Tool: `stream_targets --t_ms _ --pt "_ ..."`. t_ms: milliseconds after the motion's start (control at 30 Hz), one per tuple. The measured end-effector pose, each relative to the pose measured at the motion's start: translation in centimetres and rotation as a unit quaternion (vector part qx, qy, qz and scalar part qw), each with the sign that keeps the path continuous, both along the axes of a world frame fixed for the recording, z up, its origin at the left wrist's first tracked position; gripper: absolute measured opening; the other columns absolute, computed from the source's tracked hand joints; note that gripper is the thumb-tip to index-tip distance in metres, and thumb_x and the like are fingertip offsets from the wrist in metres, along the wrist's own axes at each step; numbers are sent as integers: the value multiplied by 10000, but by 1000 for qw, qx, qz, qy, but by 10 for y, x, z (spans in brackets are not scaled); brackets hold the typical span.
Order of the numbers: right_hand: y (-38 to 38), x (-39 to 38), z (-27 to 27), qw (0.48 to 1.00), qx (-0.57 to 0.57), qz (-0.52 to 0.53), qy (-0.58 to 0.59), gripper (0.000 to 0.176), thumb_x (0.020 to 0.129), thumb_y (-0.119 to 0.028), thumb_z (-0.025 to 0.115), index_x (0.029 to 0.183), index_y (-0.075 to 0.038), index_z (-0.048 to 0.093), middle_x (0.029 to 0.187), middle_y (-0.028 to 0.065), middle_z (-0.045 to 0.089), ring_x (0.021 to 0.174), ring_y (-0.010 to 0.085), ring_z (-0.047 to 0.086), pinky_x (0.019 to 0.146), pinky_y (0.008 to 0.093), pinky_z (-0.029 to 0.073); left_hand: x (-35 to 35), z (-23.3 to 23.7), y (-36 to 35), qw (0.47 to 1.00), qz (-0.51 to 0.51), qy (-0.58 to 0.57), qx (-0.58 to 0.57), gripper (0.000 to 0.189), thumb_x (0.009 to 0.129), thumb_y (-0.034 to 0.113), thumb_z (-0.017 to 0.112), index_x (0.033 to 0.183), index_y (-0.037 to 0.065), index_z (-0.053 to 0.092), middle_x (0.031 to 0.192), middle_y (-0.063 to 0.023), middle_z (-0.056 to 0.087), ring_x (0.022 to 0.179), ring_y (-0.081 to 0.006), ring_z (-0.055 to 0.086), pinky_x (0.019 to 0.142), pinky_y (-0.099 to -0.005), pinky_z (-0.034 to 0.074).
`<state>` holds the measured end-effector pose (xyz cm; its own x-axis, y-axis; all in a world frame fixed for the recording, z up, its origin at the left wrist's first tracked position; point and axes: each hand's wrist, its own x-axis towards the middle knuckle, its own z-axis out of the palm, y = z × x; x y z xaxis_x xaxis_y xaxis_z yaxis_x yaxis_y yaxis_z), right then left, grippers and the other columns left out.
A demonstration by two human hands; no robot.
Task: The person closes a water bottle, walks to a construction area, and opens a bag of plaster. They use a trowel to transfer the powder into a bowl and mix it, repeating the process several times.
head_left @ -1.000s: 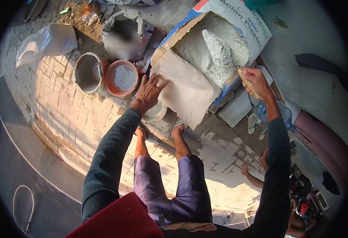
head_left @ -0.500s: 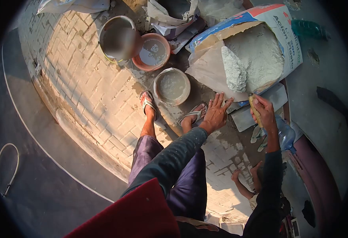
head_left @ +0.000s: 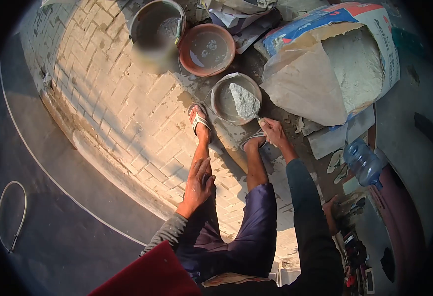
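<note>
- The right hand (head_left: pixel 274 131) has its fingers clamped on the handle of a trowel (head_left: pixel 257 117), most of the grip hidden inside the fist.
- The trowel is over the near bowl (head_left: pixel 213 97), its blade pointing up and to the left across the opening.
- A long heap of pale powder (head_left: pixel 245 102) covers the blade; whether its underside touches the cloudy liquid (head_left: pixel 225 105) below, I cannot tell.
- The left hand (head_left: pixel 195 188) holds nothing — its fingers are straight and nearly together, the thumb apart. It is at the left leg, near the knee; I cannot tell whether it touches.
- The near bowl stands between the two sandalled feet and the orange bowl (head_left: pixel 190 65), which has liquid with white blotches in it.
- A dark bucket (head_left: pixel 134 27) stands just beside the orange bowl, on its left.
- To the right of the near bowl lies a big sack (head_left: pixel 391 59), torn open, with more pale powder inside and a brown paper flap (head_left: pixel 302 81) folded out toward the bowl.
- Grey slabs (head_left: pixel 325 144) show under the sack's near edge — and a clear blue bottle (head_left: pixel 362 160) lies close by them.
</note>
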<state>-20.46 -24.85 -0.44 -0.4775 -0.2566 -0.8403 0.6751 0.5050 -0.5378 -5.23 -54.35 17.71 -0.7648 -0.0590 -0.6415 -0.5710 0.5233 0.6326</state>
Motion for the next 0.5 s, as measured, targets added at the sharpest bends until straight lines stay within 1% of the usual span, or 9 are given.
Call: stream_targets --t_ms 67,133,167,200,267,300,400,433,500 --pt "-15 7 -16 998 41 -17 -36 501 962 -361 590 1284 22 578 671 41 573 499 87 481 458 279 407 16 17 -32 999 -1 -1 -38 554 873 148 671 1382 34 483 1372 -266 496 1296 -435 455 1085 -473 371" --pt "-27 17 -30 995 92 -37 18 485 964 -372 574 1246 22 595 704 71 587 554 117 509 515 327 443 29 29 -44 997 -3 -6 -75 536 878 145 669 1366 12 493 1364 -258 507 1281 -427 474 1076 -474 381" --pt "-25 16 -36 993 109 34 29 445 965 -370 559 1205 0 613 811 147 658 680 243 620 627 390 484 33 34 -43 997 23 0 -73 533 885 141 670 1371 13 492 1352 -245 523 1259 -412 500 1058 -458 400" --pt "-28 15 -41 993 111 33 24 445 965 -370 559 1205 0 613 811 147 658 680 243 620 627 390 484 38 38 -41 996 48 8 -72 530 891 136 670 1375 14 491 1339 -233 538 1236 -398 527 1041 -442 418" --pt "-26 21 -53 967 148 129 162 410 955 -380 557 1165 -36 633 946 203 692 867 385 655 731 434 493 52 35 -31 996 25 28 -85 548 890 145 679 1378 -1 476 1327 -232 539 1247 -397 508 1045 -446 409" --pt "-29 20 -48 977 143 101 123 424 939 -401 571 1198 -72 636 1054 215 687 998 445 625 831 463 481 58 34 -25 996 16 16 -82 553 885 148 681 1379 5 477 1329 -237 533 1255 -403 494 1053 -452 400" --pt "-30 19 -53 954 182 166 171 415 930 -326 586 1216 -28 621 1031 229 682 977 429 641 828 458 514 57 31 -18 998 4 -5 -57 572 872 161 688 1385 22 479 1344 -244 513 1270 -418 466 1072 -468 376" --pt "-35 14 -48 954 193 158 165 422 924 -348 590 1208 -39 634 1092 264 660 1050 448 612 884 479 508 59 29 -19 998 -4 6 -70 564 872 177 681 1377 22 485 1344 -244 507 1262 -425 467 1066 -479 374" --pt "-47 4 -35 942 216 200 162 428 927 -347 583 1230 -47 621 1093 269 659 1046 453 612 882 494 505 62 26 -18 996 -5 21 -86 558 871 194 674 1369 21 492 1345 -244 501 1254 -431 468 1059 -490 372"
